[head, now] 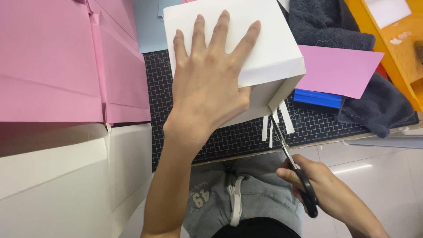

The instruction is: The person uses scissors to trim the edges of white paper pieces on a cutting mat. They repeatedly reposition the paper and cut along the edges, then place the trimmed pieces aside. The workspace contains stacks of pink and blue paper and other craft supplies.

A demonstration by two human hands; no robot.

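Head view: the left hand (207, 83), fingers spread flat, pins a white paper box (273, 48) on the worktop at 12 o'clock, while the right hand (317, 185) at 5 o'clock grips scissors (291, 163). Snipping strips at the box's lower corner looks under way; the next cut needs the blades aligned beside the last strip.

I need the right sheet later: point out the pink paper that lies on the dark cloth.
It is the small flat pink sheet right of the white box, resting on the dark grey cloth. The large creased pink sheets lie far left instead.
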